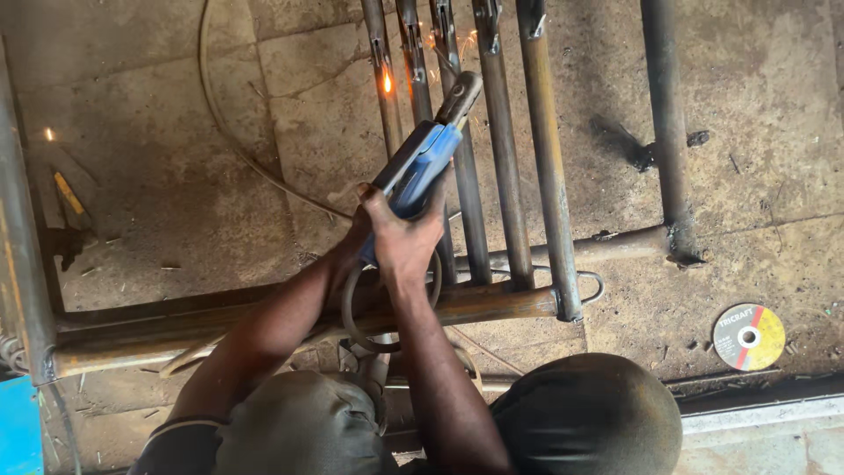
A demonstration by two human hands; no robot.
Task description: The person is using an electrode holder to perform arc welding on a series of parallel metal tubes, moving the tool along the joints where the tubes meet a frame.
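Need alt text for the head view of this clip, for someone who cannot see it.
Both hands, right hand and left hand, grip a blue electrode holder over parallel steel pipes on a concrete floor, with sparks glowing. A cutting disc lies at right.

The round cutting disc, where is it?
In the head view, the round grey, red and yellow cutting disc lies on the concrete floor at right, beyond the rusty metal bars.

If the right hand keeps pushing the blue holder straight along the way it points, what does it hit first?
Probably the upright metal bars: the right hand aims the blue electrode holder up and to the right, and its tip already overlaps them beside the glowing weld spot. Depth is unclear.
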